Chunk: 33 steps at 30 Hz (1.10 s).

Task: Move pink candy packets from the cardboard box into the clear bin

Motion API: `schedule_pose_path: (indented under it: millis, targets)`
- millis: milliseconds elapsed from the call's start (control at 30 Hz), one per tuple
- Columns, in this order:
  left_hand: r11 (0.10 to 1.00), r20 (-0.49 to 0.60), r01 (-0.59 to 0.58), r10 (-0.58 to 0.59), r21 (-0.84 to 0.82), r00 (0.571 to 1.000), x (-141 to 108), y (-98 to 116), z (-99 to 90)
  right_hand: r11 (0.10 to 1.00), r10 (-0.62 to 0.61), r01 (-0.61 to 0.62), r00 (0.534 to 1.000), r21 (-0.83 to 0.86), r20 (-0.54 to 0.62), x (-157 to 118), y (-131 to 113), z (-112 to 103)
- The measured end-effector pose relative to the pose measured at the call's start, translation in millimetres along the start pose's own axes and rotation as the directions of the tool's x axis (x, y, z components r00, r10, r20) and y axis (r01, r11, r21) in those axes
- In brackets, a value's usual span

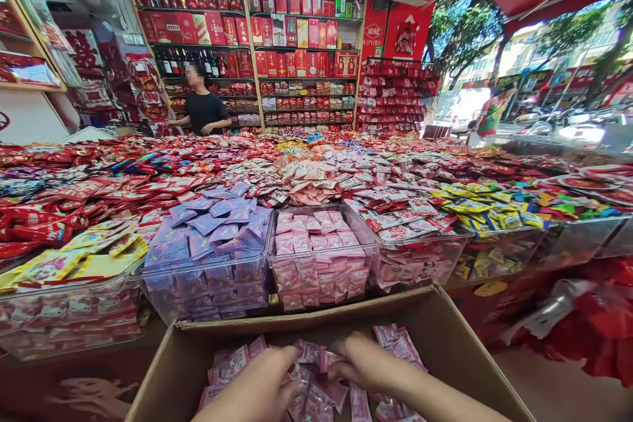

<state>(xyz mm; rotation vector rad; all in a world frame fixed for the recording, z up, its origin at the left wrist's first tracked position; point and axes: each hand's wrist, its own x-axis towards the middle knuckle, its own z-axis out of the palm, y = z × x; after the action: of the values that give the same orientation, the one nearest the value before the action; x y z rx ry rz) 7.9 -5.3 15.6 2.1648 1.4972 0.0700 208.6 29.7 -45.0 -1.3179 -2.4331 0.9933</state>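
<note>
Both my hands are down inside an open cardboard box (306, 328) that holds many small pink packets (316, 402). My left hand (270, 376) has its fingers curled among the packets; what it grips, if anything, is hidden. Just to the right, my right hand (363, 361) is slightly blurred and pinches a small pink packet (328, 359) between thumb and fingers. Beyond the box's far wall stands a clear plastic bin (324, 257), filled with neat rows of similar pink packets.
Left of that bin are purple packets (212, 231) and yellow packets (99, 254) in clear bins. Red-and-white packets (403, 211) lie to the right. A person in a dark shirt (205, 109) stands behind the display, before shelves of red boxes (297, 62). Another person (489, 115) is outside.
</note>
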Motion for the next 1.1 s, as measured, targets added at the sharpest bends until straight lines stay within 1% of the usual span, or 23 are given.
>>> schedule_pose_path:
  millis: [33,67,133,167,233,300,333,367,400,433,467,500,533,567,600,667,733,767,800,867,933,1033,1100]
  targets:
    - [0.997,-0.023,-0.037,0.035,-0.067,0.999,1.1,3.9,-2.9,0.988,-0.033,0.033,0.999,0.151,-0.005,-4.3,-8.0,-4.6]
    - [0.983,-0.04,-0.081,0.075,-0.165,0.996,2.1,8.6,-5.9,0.942,-0.054,0.057,0.998,0.331,-0.02,-8.2,-15.9,-8.5]
    - [0.914,-0.062,-0.152,0.139,-0.377,0.988,3.6,18.5,-11.5,0.745,-0.063,0.09,0.996,0.661,-0.065,-13.8,-29.5,-14.3]
    - [0.878,-0.072,-0.166,0.149,-0.449,0.986,4.0,22.8,-13.6,0.636,-0.061,0.098,0.995,0.765,-0.077,-15.6,-34.7,-16.3]
    - [0.85,-0.105,-0.151,0.113,-0.504,0.988,4.2,28.9,-15.9,0.497,-0.075,0.088,0.996,0.863,-0.058,-17.8,-41.4,-19.0]
    - [0.836,-0.183,-0.151,0.062,-0.528,0.981,3.9,31.7,-16.2,0.435,-0.056,0.054,0.998,0.899,-0.033,-19.9,-44.1,-21.0]
    - [0.812,-0.215,-0.159,0.042,-0.562,0.976,3.7,32.4,-16.0,0.445,-0.022,0.058,0.998,0.893,-0.054,-21.3,-44.5,-22.1]
    - [0.773,-0.233,-0.165,0.023,-0.612,0.972,3.5,32.9,-15.6,0.499,0.01,0.097,0.993,0.861,-0.117,-22.9,-44.7,-23.4]
    - [0.718,-0.228,-0.159,0.0,-0.677,0.974,3.3,33.5,-15.1,0.589,0.013,0.174,0.974,0.79,-0.224,-24.8,-44.8,-25.0]
    - [0.649,-0.202,-0.143,-0.017,-0.747,0.979,3.2,34.3,-14.5,0.694,-0.031,0.273,0.936,0.666,-0.351,-26.8,-44.8,-27.0]
    - [0.571,-0.168,-0.12,-0.031,-0.812,0.985,3.1,35.4,-13.9,0.784,-0.125,0.372,0.879,0.497,-0.46,-29.0,-44.9,-29.1]
    - [0.496,-0.139,-0.101,-0.039,-0.862,0.99,3.0,36.7,-13.3,0.834,-0.245,0.454,0.815,0.315,-0.525,-31.1,-45.1,-31.4]
    - [0.435,-0.122,-0.09,-0.046,-0.896,0.991,2.8,38.3,-12.7,0.844,-0.356,0.512,0.759,0.162,-0.545,-33.1,-45.4,-33.6]
    - [0.394,-0.121,-0.092,-0.05,-0.914,0.991,2.5,40.0,-12.0,0.836,-0.428,0.545,0.725,0.07,-0.54,-34.9,-45.8,-35.5]
    - [0.372,-0.133,-0.103,-0.057,-0.922,0.989,2.1,41.5,-11.4,0.829,-0.454,0.557,0.718,0.045,-0.527,-36.4,-46.4,-37.0]
    - [0.356,-0.166,-0.129,-0.077,-0.926,0.983,1.4,43.5,-10.4,0.835,-0.418,0.538,0.758,0.117,-0.501,-38.4,-47.5,-38.2]
    - [0.357,-0.197,-0.152,-0.093,-0.922,0.976,1.0,43.5,-9.5,0.831,-0.309,0.478,0.822,0.285,-0.478,-38.4,-48.3,-36.7]
    - [0.362,-0.217,-0.167,-0.1,-0.917,0.971,0.9,42.8,-9.2,0.808,-0.233,0.434,0.857,0.399,-0.46,-37.7,-48.6,-35.1]
    - [0.372,-0.235,-0.182,-0.102,-0.91,0.967,0.9,41.9,-8.8,0.763,-0.153,0.384,0.889,0.519,-0.432,-36.6,-48.9,-33.3]
    - [0.388,-0.255,-0.203,-0.087,-0.899,0.963,0.7,40.0,-8.4,0.633,-0.021,0.285,0.936,0.72,-0.352,-34.3,-49.7,-29.8]
    - [0.411,-0.255,-0.213,-0.049,-0.887,0.966,0.2,38.8,-8.2,0.555,0.026,0.227,0.957,0.8,-0.29,-32.3,-50.5,-28.2]
    - [0.462,-0.251,-0.221,-0.004,-0.859,0.968,-0.2,38.4,-7.8,0.528,0.016,0.201,0.969,0.825,-0.247,-29.7,-50.3,-28.7]
    - [0.478,-0.243,-0.212,-0.003,-0.853,0.97,0.5,38.3,-6.9,0.499,0.043,0.19,0.969,0.845,-0.243,-27.7,-48.5,-28.6]
